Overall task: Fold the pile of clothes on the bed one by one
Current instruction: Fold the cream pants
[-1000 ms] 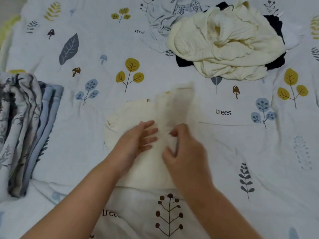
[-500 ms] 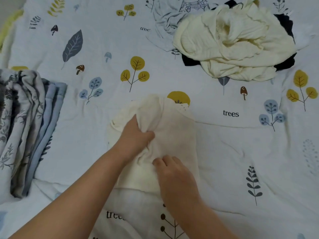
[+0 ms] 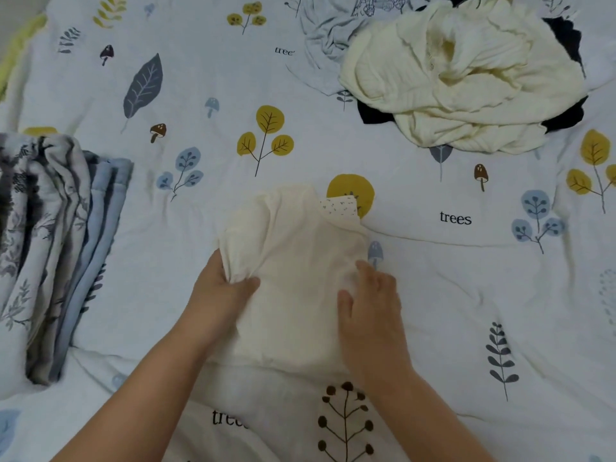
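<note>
A small cream garment (image 3: 296, 261) lies partly folded on the bed sheet (image 3: 200, 78) in front of me. My left hand (image 3: 221, 291) grips a bunched fold at its left edge, thumb over the cloth. On the garment's right side my right hand (image 3: 370, 301) lies flat, fingers straight and pressing down. A speckled corner of cloth (image 3: 340, 206) peeks out at the garment's top right. The pile of unfolded clothes (image 3: 463, 78) sits at the far right: a large cream piece on top, with dark and pale grey garments under it.
A folded grey and blue patterned blanket (image 3: 56, 245) lies along the left edge of the bed. The sheet is white with printed leaves, mushrooms and the word "trees". A yellow-green edge (image 3: 16, 51) shows at the far left.
The garment's upper part has been folded down into a more compact shape. My left hand slid to the left edge and gripped it; my right hand moved right and flattened on the cloth.
</note>
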`<act>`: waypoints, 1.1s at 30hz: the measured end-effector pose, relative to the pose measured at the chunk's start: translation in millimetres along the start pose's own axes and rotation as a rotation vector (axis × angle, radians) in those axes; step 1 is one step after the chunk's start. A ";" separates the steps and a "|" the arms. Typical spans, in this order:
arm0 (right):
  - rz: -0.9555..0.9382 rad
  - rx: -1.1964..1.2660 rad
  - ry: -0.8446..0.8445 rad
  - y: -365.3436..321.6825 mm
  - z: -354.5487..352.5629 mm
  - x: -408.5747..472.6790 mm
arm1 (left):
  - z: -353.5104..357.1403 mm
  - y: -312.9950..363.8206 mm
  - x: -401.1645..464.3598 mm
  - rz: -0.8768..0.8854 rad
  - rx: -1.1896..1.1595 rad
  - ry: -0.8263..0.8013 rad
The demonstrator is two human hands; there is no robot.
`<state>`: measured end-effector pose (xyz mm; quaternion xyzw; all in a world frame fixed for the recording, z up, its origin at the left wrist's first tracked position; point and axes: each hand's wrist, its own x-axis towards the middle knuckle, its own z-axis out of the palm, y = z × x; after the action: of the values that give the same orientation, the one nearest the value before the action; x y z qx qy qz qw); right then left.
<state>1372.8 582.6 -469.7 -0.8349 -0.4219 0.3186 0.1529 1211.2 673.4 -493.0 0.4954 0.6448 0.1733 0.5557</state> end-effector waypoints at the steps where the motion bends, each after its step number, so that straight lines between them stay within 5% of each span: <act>1: 0.071 0.068 -0.098 2.2 -2.8 1.5 | -1.5 0.7 -2.3 0.009 0.002 0.011; 3: 0.083 0.023 -0.197 4.5 -4.0 0.8 | 0.5 1.7 -8.3 0.058 0.239 0.181; 6: 0.057 -0.084 -0.123 3.3 -2.4 -1.7 | 16.5 4.5 -25.6 0.389 0.608 0.329; 9: -0.039 -0.219 0.194 4.4 20.4 -4.2 | 32.7 -25.5 -25.4 0.526 0.916 0.241; 14: -0.153 -0.406 0.023 21.2 55.4 -11.0 | 37.2 -66.6 -15.3 0.513 1.093 0.042; 18: -0.170 -0.374 -0.011 24.1 49.7 -4.3 | 32.5 -61.7 -13.3 0.504 0.987 0.093; 21: -0.105 -0.121 0.035 17.2 26.0 -2.0 | 29.4 -47.0 -14.0 0.279 0.662 0.252; 27: 0.283 0.396 -0.073 9.4 6.4 15.8 | 21.1 -5.2 0.6 -0.042 0.262 0.185; 33: 0.240 0.488 -0.180 -0.8 4.0 17.5 | 8.4 9.4 0.8 -0.093 0.116 0.011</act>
<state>1377.4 597.0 -479.4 -0.7860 -0.2427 0.4991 0.2724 1223.0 675.6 -488.8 0.4953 0.6790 0.1124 0.5301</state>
